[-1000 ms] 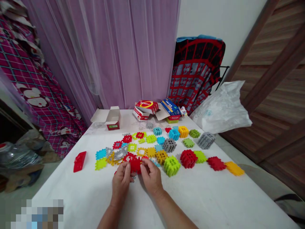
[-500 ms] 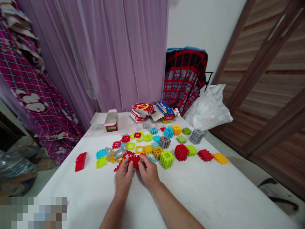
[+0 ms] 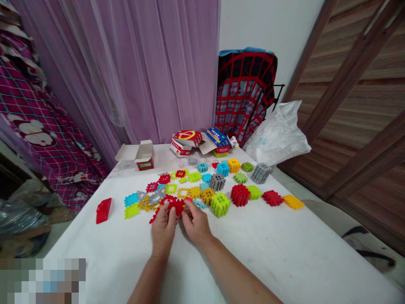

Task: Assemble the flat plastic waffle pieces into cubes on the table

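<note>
Between both hands, just above the white table, is a red toothed-edge building piece [image 3: 176, 207]. My left hand [image 3: 164, 223] pinches its left side with the thumb on top. Fingers of my right hand [image 3: 194, 221] close round its right side. More red pieces lie partly hidden behind the fingers. Around them are grey gear-like pieces [image 3: 157, 196], yellow pieces [image 3: 195, 192] and a green stacked block [image 3: 220, 204] to the right of my right hand.
A dark red stack [image 3: 240, 195], grey stacks [image 3: 217, 182] and an orange flat piece [image 3: 293, 202] lie rightward. A red part [image 3: 103, 210] rests at left. Opened cartons [image 3: 145, 162] stand at the back. A white plastic bag [image 3: 278, 135] sits at the right edge.
The view has tilted and shifted slightly, so the table items sit a little higher and mostly further left. Both hands keep hold of the red piece, with small finger shifts.
</note>
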A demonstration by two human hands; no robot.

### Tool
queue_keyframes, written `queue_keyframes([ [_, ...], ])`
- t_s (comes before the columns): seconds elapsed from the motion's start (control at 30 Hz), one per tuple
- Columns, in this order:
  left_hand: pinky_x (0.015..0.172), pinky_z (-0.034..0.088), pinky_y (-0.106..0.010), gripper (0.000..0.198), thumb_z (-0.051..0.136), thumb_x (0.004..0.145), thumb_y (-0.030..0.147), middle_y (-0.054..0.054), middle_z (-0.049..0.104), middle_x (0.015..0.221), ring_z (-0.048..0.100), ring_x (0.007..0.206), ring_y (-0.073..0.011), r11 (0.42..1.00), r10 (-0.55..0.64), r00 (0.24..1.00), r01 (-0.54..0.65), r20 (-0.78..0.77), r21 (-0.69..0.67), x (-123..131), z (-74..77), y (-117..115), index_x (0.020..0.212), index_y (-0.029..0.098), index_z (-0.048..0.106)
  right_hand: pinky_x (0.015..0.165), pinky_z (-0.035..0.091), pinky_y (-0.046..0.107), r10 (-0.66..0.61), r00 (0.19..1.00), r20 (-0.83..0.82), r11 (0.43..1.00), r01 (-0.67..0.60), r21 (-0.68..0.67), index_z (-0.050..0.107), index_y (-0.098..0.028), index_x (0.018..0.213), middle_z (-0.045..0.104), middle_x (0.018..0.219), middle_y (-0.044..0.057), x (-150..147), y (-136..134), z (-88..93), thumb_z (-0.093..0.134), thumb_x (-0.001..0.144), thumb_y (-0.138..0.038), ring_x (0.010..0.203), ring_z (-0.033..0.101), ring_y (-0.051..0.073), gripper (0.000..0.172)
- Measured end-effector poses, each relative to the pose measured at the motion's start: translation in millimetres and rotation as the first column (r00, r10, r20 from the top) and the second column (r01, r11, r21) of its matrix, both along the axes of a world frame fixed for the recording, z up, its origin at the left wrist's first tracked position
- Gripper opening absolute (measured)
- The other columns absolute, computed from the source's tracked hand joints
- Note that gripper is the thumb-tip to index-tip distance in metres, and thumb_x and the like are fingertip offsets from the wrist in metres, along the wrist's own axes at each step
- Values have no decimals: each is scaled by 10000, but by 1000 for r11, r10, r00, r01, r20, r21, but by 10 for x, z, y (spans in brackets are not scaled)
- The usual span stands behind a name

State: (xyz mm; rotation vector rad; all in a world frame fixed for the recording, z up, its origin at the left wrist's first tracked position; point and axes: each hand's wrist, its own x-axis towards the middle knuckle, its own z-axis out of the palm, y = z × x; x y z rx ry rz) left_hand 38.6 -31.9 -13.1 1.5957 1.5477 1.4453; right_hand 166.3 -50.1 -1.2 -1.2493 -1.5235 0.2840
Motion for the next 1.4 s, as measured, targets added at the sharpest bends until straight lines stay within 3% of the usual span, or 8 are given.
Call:
queue_keyframes([
  [0.2, 746, 592, -351, 392, 534, 858, 478, -89, 757, 987, 725, 802, -207, 994, -10, 986, 29, -166, 110, 23, 91, -67, 1109, 197, 644, 867, 551, 317, -50, 998, -28, 997, 52, 49, 641, -178, 1206, 729, 1074, 104, -7, 5, -37, 501, 831, -221, 947, 689, 202, 403],
  [0.37, 820, 577, -361, 355, 521, 873, 452, -92, 756, 1045, 721, 905, -227, 974, 31, 947, 43, -319, 224, 52, 145, -95, 1090, 211, 666, 749, 552, 294, -57, 988, -146, 998, 60, 16, 688, -185, 1015, 734, 878, 74, 49, -54, -23, 503, 846, -261, 797, 687, 193, 262],
  [0.6, 783, 566, -338, 430, 472, 922, 439, -95, 747, 1036, 708, 852, -216, 958, 28, 871, 117, -491, 262, 56, 155, -162, 1252, 196, 601, 555, 481, 229, -86, 960, -267, 991, 56, -119, 659, -204, 833, 668, 629, -8, 116, -166, 28, 505, 834, -316, 560, 603, 145, 190],
  [0.73, 899, 529, -384, 530, 526, 903, 455, -146, 703, 1157, 674, 1023, -258, 925, 87, 810, 151, -580, 349, 54, 91, -301, 1340, 156, 520, 522, 442, 225, -57, 954, -295, 986, 8, -166, 637, -211, 749, 621, 568, -34, 136, -230, 70, 527, 803, -357, 517, 540, 134, 190],
  [0.93, 867, 527, -441, 555, 569, 878, 362, -161, 706, 1077, 665, 988, -293, 917, 117, 738, 177, -665, 358, 48, 23, -371, 1367, 118, 471, 525, 379, 223, -4, 954, -301, 973, -65, -220, 515, -211, 554, 501, 497, -49, 124, -368, 177, 498, 801, -418, 505, 450, 112, 322],
  [1.03, 882, 524, -447, 570, 582, 868, 353, -156, 705, 1100, 666, 1004, -290, 919, 100, 757, 179, -646, 351, 45, 23, -365, 1380, 135, 457, 534, 374, 228, 27, 955, -296, 970, -96, -221, 516, -210, 552, 501, 506, -46, 134, -385, 177, 496, 807, -422, 519, 455, 114, 332],
  [1.2, 916, 528, -439, 632, 633, 829, 396, -150, 651, 1266, 656, 1083, -275, 940, 61, 860, 120, -506, 319, 60, 44, -401, 1387, 177, 432, 595, 440, 258, 41, 912, -409, 970, -134, -202, 656, -200, 769, 608, 626, -13, 174, -353, 119, 550, 794, -422, 598, 538, 147, 247],
  [1.4, 903, 541, -438, 532, 680, 784, 394, -117, 701, 1150, 674, 1032, -264, 967, 37, 910, 72, -413, 245, 56, 37, -415, 1253, 186, 540, 525, 475, 255, 88, 761, -643, 917, -314, -247, 650, -207, 755, 602, 612, -21, 198, -342, 90, 642, 746, -476, 545, 555, 140, 269],
])
